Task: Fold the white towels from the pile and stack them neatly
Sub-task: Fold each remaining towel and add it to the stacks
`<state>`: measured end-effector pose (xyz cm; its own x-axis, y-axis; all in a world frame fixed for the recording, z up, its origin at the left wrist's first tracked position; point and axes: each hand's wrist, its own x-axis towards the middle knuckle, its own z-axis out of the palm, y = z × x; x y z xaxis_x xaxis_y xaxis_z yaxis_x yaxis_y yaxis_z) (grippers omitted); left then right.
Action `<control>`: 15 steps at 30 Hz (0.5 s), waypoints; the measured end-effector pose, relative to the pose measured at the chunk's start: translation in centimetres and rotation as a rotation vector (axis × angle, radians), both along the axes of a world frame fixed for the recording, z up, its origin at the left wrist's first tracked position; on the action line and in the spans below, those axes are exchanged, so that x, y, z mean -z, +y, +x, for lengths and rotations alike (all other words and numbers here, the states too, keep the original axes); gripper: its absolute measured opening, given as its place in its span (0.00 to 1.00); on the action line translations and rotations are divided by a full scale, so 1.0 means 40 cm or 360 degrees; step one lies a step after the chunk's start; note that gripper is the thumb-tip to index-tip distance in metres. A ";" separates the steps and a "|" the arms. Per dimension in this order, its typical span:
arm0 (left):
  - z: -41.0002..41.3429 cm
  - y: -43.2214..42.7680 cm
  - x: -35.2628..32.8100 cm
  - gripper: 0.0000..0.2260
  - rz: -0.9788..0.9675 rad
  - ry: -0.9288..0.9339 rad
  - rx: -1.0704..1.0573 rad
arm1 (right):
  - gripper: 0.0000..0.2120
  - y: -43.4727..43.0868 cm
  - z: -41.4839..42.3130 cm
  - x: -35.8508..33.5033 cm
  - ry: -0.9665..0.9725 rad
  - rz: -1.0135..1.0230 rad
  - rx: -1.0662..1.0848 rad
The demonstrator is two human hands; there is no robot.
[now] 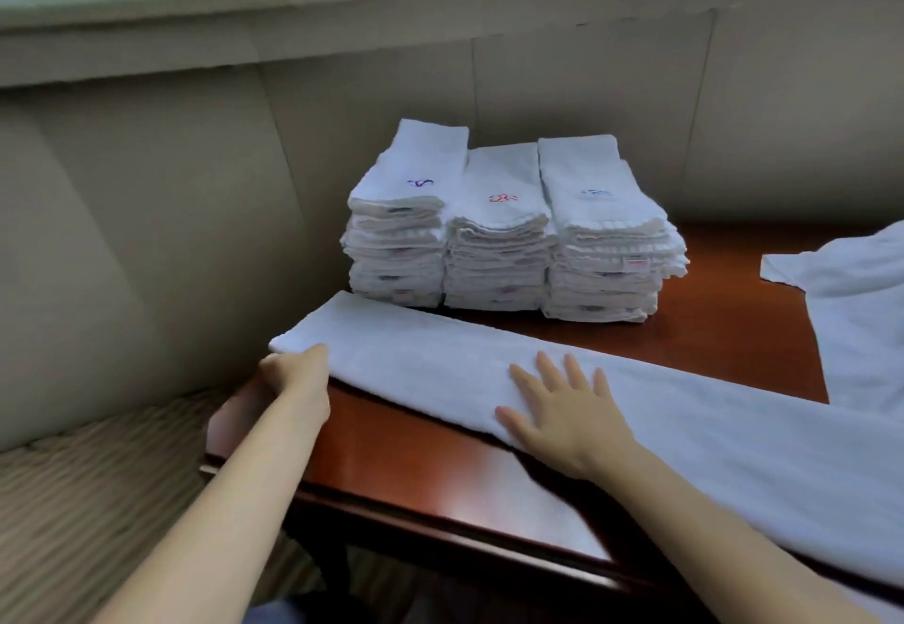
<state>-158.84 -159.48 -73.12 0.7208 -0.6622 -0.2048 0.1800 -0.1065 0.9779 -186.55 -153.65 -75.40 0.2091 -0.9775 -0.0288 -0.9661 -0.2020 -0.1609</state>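
Both forearms reached in from the near edge of the reddish wooden table [440, 457]. Flat on the long, narrow folded towel [685, 428] lay the right hand [562, 418], fingers straight and spread, pressing the cloth down. At the towel's left end the left hand [293, 374] gripped the cloth at the table's left edge, its fingers curled round it. This strip ran across the near part of the table and hung over its front edge at the right, so it looked only half folded, with crosswise folds likely left. Beyond it, against the padded wall, stood three stacks of folded towels [508, 242], close together and fairly even. More unfolded white cloth [861, 300] waited at the far right. Bare wood between strip and stacks left little room.
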 end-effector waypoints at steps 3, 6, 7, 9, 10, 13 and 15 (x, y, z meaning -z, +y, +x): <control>0.017 -0.020 -0.015 0.25 -0.0082 0.0531 0.0155 | 0.32 -0.004 0.001 0.014 0.0048 -0.0002 0.0001; -0.015 -0.022 -0.019 0.21 0.0043 0.0440 0.0333 | 0.32 -0.002 -0.004 0.010 0.0045 0.0014 -0.0008; -0.036 -0.021 -0.025 0.19 0.0055 0.0404 0.0355 | 0.32 -0.001 -0.006 0.006 0.0017 0.0028 -0.0025; -0.084 -0.018 -0.046 0.16 -0.0024 0.0218 0.0331 | 0.30 0.000 -0.013 -0.012 -0.0205 0.0081 -0.0042; -0.110 -0.012 -0.059 0.16 -0.0087 -0.0050 0.0322 | 0.27 -0.002 -0.017 -0.029 -0.0457 0.0135 -0.0012; -0.205 0.033 -0.102 0.20 -0.0292 -0.0950 0.0498 | 0.14 -0.003 -0.050 -0.115 -0.1922 0.0365 0.0361; -0.277 0.080 -0.125 0.22 -0.0484 -0.1370 0.0878 | 0.23 -0.003 -0.103 -0.156 -0.2641 0.0608 0.0563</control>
